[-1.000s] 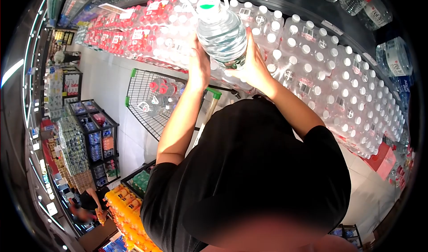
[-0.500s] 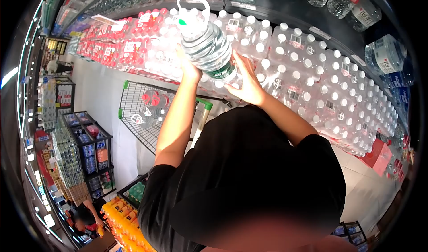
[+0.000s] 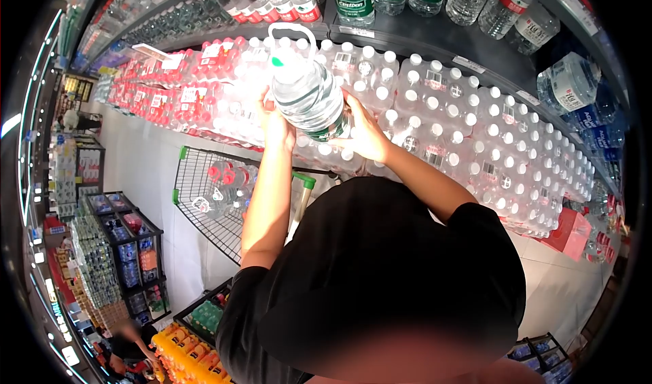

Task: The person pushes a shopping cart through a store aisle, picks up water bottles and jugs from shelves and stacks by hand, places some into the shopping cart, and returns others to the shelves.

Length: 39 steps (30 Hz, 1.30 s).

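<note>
- The big bottle (image 3: pixel 311 105), tilted, with a white handle (image 3: pixel 294 28) and green cap (image 3: pixel 277 62), is held up beyond the cart (image 3: pixel 187 180) and to its right.
- The left hand (image 3: pixel 277 127) curves against the bottle's near left side; glare washes out some of its fingers.
- The right hand (image 3: pixel 365 131) grips the lower right side, thumb and fingers parted around it near the green label.
- Inside the cart lie red-capped bottles (image 3: pixel 234 176) and clear ones.
- Beyond the cart are red-wrapped packs (image 3: pixel 156 100); to its right, rows of white-capped bottles (image 3: pixel 468 136).
- Left of the cart stands a black rack (image 3: pixel 151 241).
- Nearer than the cart are orange bottles (image 3: pixel 187 353), another person (image 3: pixel 129 346) beside them.
</note>
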Available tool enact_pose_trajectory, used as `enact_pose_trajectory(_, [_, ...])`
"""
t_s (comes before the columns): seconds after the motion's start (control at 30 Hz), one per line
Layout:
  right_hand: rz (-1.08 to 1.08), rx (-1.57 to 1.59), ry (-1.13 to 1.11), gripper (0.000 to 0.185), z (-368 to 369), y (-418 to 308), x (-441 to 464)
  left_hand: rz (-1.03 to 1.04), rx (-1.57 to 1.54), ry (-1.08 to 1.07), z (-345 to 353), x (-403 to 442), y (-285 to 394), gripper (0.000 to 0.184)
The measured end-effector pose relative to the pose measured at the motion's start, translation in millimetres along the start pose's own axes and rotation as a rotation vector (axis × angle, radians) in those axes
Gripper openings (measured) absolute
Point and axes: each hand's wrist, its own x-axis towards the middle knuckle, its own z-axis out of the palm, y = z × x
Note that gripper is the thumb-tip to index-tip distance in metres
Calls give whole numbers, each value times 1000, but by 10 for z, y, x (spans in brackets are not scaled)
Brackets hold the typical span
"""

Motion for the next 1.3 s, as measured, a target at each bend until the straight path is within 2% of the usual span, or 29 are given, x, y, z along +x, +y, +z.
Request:
enact_pose_trajectory(0.07, [13,41,15,110,34,34,-23,-3,-3,69,-197,99,-123,64])
enact_pose_trajectory(0.2, [-6,-10,21,111,37,34,-27,-58,-16,126,-274,104,-217,63])
enact_pose_trajectory(0.3, [-21,-99,1,112,28,16,-28,-68,-82,83,-404,182,-298,63])
enact_pose_trajectory(0.6, [-32,-13,30,109,80,60,-57,-120,-109,69,-577,195,-403,60])
enact_pose_trajectory(0.73, [-6,-7,24,108,99,74,-69,-74,-75,193,-540,129,-417,56])
enact_pose_trajectory(1.07, [-13,-10,64,109,166,97,-85,-29,-96,143,-616,63,-408,55])
enact_pose_trajectory(1.3, [-51,-11,108,108,207,167,-101,-49,-110,201,-547,-15,-327,58])
